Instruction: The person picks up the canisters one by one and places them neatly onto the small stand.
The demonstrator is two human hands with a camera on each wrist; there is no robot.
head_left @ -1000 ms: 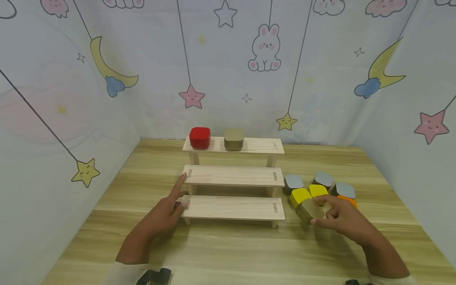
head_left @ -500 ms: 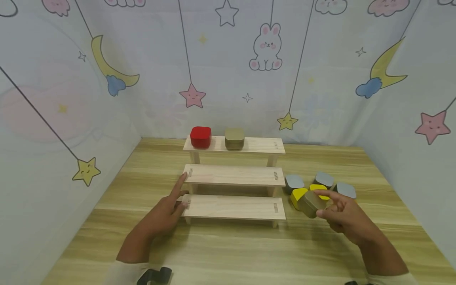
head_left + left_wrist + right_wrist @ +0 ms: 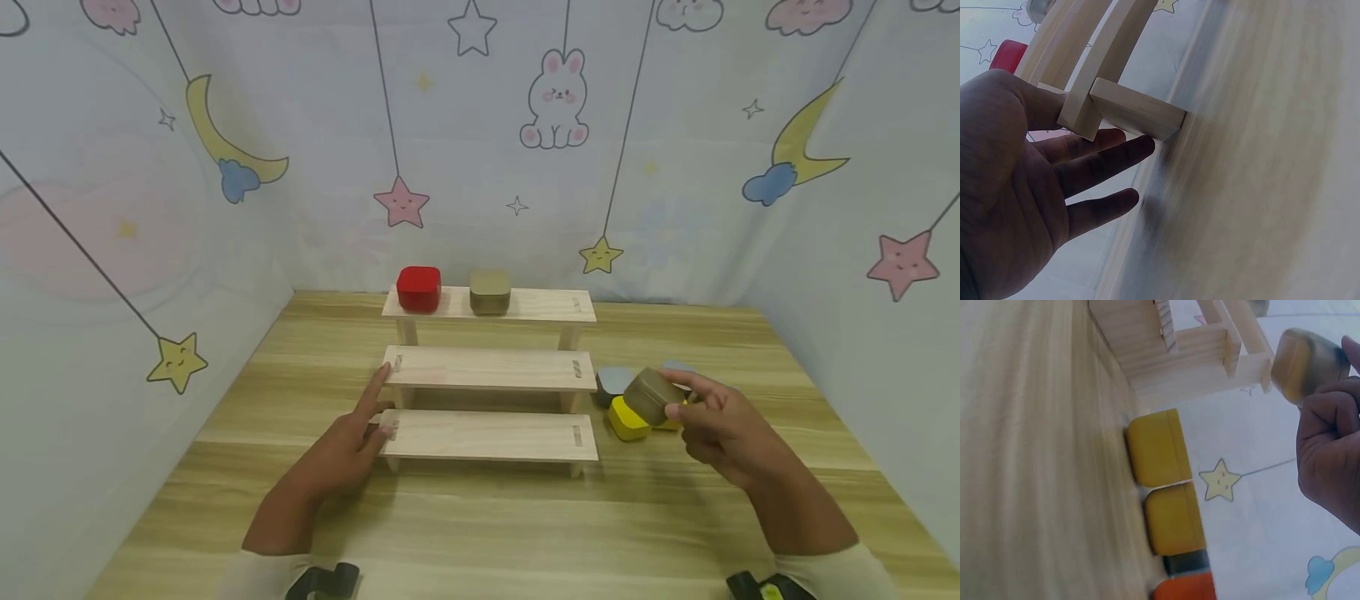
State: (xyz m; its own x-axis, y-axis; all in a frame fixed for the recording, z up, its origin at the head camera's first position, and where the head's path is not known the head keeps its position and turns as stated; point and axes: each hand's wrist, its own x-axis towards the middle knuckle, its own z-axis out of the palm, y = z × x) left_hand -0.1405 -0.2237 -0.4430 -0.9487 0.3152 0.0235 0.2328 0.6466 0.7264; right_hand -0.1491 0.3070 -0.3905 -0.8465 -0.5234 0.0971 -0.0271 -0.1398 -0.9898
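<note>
Olive-brown block (image 3: 649, 397) is pinched between the thumb and forefinger of our right grip (image 3: 723, 429) in the head view, those two digits closed down to its width. We hold it tilted, up off the counter (image 3: 487, 525). Just beyond and below that grip we see one yellow block (image 3: 628, 419), another yellow one partly covered, and grey blocks (image 3: 613, 382) farther past them. To the right grip's left stands a three-tier wooden rack (image 3: 491, 367); on its top tier, well beyond both grips, sit a red block (image 3: 418, 289) and a second olive-brown block (image 3: 490, 292). Our left grip (image 3: 347, 446) has its fingers spread at the rack's left end, forefinger touching the middle tier, thumb resting at the lowest.

From the left wrist we see our palm, with three fingers extended apart near a wooden leg of the rack; whether they touch it we cannot tell. The red block shows beyond that grip.

From the right wrist the held block looks blurred, and our other fingers fold in toward the palm. Below this grip, two yellow blocks lie side by side on the counter, with an orange block (image 3: 1188, 589) farther along that row.
</note>
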